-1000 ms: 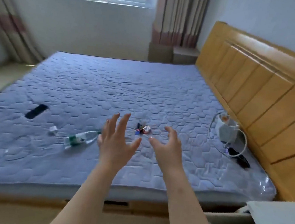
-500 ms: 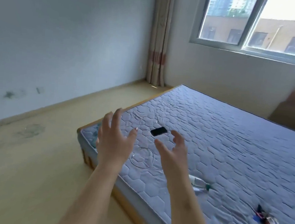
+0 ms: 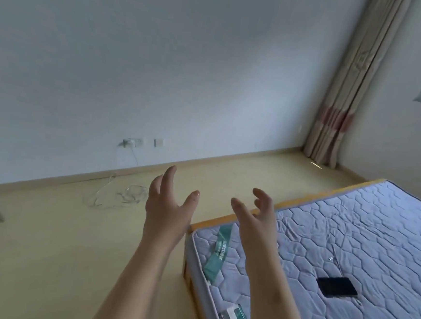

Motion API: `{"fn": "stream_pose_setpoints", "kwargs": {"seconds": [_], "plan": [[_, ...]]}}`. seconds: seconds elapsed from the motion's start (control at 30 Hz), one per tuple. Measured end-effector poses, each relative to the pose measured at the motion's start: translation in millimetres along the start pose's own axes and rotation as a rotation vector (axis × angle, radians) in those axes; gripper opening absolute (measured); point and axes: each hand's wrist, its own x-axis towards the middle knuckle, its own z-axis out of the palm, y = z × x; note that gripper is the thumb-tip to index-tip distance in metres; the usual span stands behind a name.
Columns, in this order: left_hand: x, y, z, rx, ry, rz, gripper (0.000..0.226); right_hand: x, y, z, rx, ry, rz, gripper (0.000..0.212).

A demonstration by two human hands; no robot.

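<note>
While left hand [image 3: 166,206] and right hand [image 3: 256,219] hover, fingers [image 3: 169,177] released | mattress [image 3: 349,233] bears phone [image 3: 336,287] | cable [image 3: 116,195] on floor [image 3: 46,247]

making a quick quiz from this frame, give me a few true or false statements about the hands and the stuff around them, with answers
1. The left hand and the right hand hold nothing. True.
2. A cable lies loose on the floor. True.
3. The phone lies on the floor. False: it lies on the mattress.
4. A charger is plugged in at the wall. True.
5. The right hand grips the green label. False: the hand is open in the air, and the label lies on the mattress corner.
</note>
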Motion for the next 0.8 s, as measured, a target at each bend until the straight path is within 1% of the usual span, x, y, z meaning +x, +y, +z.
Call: {"fn": "stream_pose_setpoints", "kwargs": {"seconds": [0.23, 0.37, 0.47, 0.63, 0.7, 0.8], "plan": [[140.1, -34.3, -21.0, -0.145, 0.122, -0.13, 0.058, 116.7, -14.6, 111.8, -0.001, -0.141, 0.0, 0.046], [226.9, -65.6, -25.6, -0.197, 0.133, -0.198, 0.057, 177.5, -13.3, 179.9, 0.033, -0.173, 0.046, 0.045], [305.8, -84.9, -22.5, -0.21, 0.09, -0.206, 0.056, 230.4, -12.7, 234.5, 0.057, -0.154, 0.074, 0.045], [449.4, -97.3, -17.9, -0.194, -0.025, -0.164, 0.052, 328.1, -26.8, 318.4, 0.099, -0.085, 0.1, 0.046], [500.0, -101.1, -10.0, -0.213, -0.039, -0.172, 0.05, 364.7, -30.7, 340.4, 0.104, -0.063, 0.114, 0.047], [557.2, -108.7, 15.3, -0.212, -0.115, -0.18, 0.05, 415.5, -28.5, 360.6, 0.111, -0.007, 0.15, 0.047]]}}
